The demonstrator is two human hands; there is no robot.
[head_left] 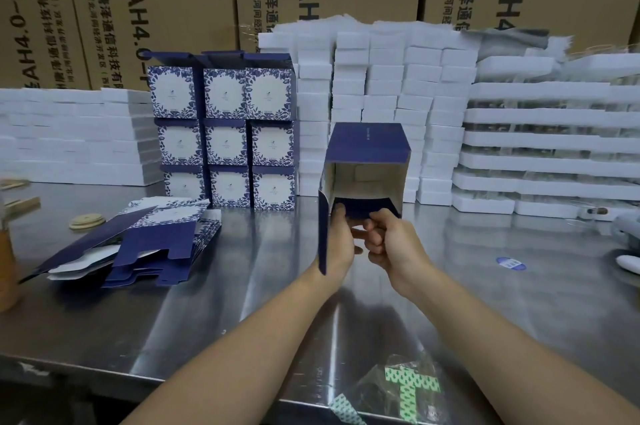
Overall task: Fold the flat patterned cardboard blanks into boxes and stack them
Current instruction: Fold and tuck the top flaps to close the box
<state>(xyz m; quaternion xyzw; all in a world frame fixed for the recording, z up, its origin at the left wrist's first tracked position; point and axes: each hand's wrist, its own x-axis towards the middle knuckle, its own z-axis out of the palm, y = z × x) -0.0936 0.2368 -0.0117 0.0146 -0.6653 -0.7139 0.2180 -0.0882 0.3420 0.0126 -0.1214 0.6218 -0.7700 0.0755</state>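
A half-folded navy box (367,147) is held above the steel table, its open end facing me and showing a pale inside. My left hand (341,241) grips its lower left edge beside a long navy side flap (322,234). With curled fingers my right hand (388,237) pinches the dark bottom flap at the box mouth. A loose pile of flat blue-and-white patterned blanks (138,244) lies at the left. Behind it, finished patterned boxes (225,133) stand stacked three high and three wide.
Stacks of white foam blocks (381,95) and white trays (547,137) line the back, with large brown cartons (156,2) behind them. A round wooden lid (86,221) sits at the left; a green-printed plastic bag (405,386) lies at the steel table's (207,320) front edge.
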